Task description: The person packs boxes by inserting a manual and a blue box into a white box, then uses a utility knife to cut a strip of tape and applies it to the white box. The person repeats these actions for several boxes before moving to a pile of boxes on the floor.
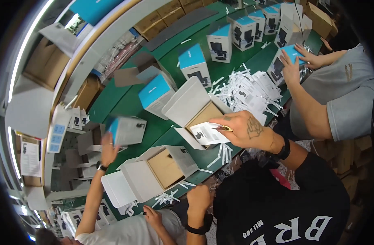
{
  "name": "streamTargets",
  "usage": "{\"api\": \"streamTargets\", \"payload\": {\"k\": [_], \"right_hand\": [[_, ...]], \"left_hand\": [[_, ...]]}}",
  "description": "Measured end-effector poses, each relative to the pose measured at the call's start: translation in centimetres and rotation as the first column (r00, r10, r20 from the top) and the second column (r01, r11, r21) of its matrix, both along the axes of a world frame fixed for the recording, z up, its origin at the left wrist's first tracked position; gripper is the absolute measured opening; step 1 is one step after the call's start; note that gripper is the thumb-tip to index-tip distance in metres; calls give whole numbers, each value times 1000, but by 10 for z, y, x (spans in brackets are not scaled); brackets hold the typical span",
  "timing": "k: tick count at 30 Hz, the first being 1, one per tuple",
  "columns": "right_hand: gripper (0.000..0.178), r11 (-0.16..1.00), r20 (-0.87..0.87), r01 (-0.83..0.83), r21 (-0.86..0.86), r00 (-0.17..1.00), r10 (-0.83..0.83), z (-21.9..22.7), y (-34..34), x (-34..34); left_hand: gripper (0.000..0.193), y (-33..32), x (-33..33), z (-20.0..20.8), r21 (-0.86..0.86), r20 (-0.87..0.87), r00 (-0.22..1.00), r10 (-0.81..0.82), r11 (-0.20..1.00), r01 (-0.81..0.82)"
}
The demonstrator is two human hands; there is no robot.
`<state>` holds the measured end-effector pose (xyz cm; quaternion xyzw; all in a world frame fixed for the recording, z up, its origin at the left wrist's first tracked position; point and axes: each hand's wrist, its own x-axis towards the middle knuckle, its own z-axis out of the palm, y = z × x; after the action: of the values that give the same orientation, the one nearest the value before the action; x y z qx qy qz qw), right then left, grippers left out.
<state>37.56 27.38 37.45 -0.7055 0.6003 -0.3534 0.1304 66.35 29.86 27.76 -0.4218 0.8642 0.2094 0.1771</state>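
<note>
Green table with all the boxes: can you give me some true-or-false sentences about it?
1. The right hand holds a white leaflet over an open box. True.
2. The table is red. False: it is green.
3. The closed boxes standing in a row have blue tops. True.
4. The second open box, near the left hand, is full of toys. False: only a brown cardboard insert shows inside.
5. There is just one person at the table. False: a person in grey and a person in white also handle boxes.
</note>
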Motion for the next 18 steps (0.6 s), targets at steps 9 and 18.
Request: {"api": "streamTargets", "payload": {"k": [9, 18], "right_hand": [[31, 906, -305, -263, 331, 879, 366, 9, -89, 44], [34, 957, -346, -69, 282, 923, 168, 32, -82, 27]], "left_hand": [[28, -3, 12, -41, -18, -255, 946, 202, 977, -214], [26, 3, 50, -83, 50, -377, 869, 321, 944, -327]]}}
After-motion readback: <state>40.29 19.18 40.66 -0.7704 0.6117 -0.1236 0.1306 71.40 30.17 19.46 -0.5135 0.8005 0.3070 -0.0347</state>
